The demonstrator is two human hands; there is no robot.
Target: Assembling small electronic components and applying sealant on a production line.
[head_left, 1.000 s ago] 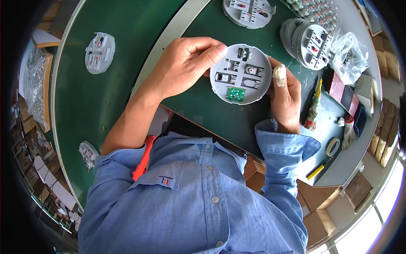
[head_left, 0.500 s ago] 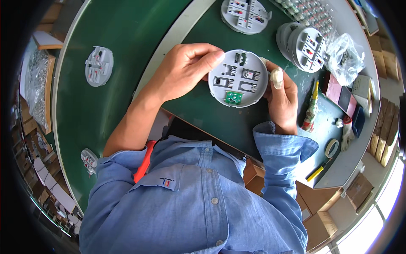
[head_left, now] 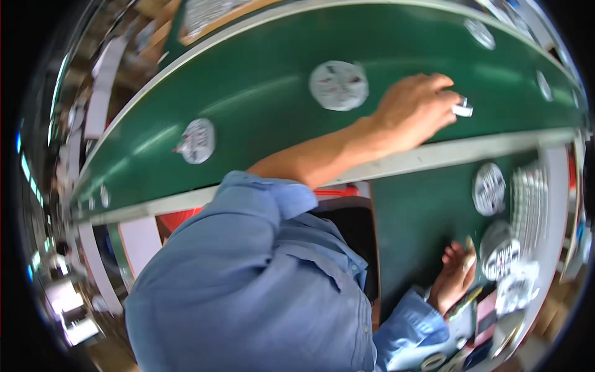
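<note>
Both hands had parted since the earlier frame, where they held a round grey disc between them; the view had swung too, and the left hand (head_left: 418, 111) was now stretched over the green worktop (head_left: 266, 118) in the upper right of the frame. Just at its fingertips, on their right-hand side, showed a small pale grey piece (head_left: 462, 111), its visible part running roughly left to right. Blur and the fingers hid the rest, so I could not tell whether it was that disc, nor whether the bent, partly closed fingers gripped it or merely touched it. Of the two hands the left was plainly nearer; the right hand (head_left: 454, 278) was well apart, in the lower right, loosely half curled with nothing visible in it, near a stack of discs (head_left: 499, 248). From the right hand, the pale piece lay toward the top of the frame.
</note>
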